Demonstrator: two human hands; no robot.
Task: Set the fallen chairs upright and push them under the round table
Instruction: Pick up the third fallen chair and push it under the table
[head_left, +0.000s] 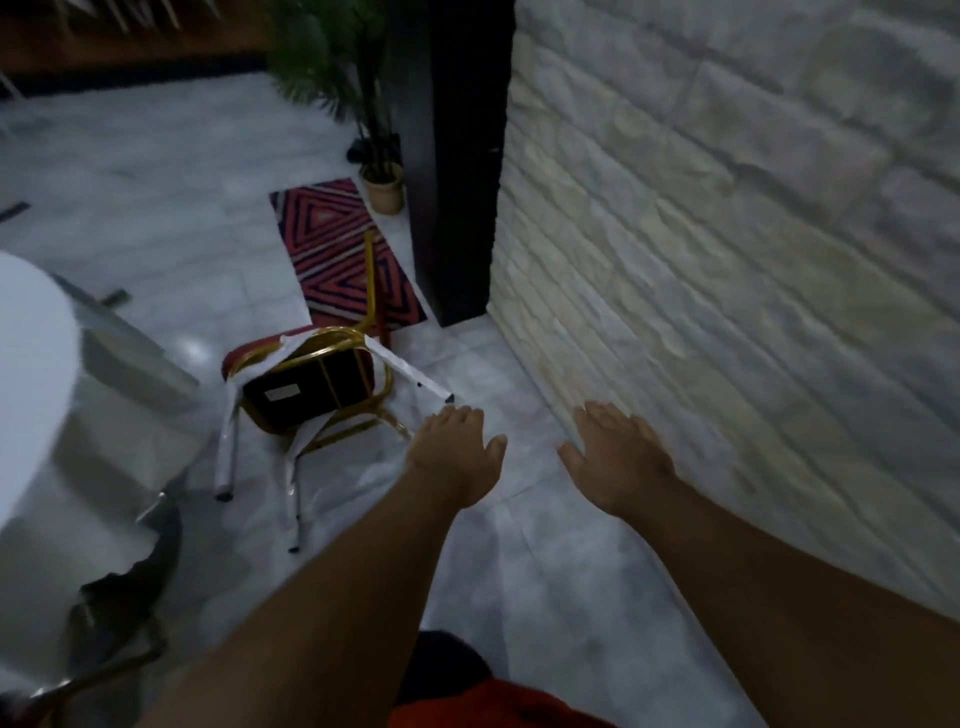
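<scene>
A fallen chair (306, 389) with a gold metal frame, red seat and black underside lies on its side on the pale tiled floor, legs pointing toward me. My left hand (454, 449) hovers open at the tip of its nearest upper leg, apparently not holding it. My right hand (615, 457) is stretched out open to the right, above bare floor near the wall, holding nothing. The round table (31, 374), covered in white cloth, fills the left edge of the view.
A pale stone-brick wall (727, 260) runs close along the right. A dark pillar (457, 156), a potted plant (382, 182) and a red patterned rug (343, 249) lie beyond the chair. A dark object (124, 587) sits on the floor by the table.
</scene>
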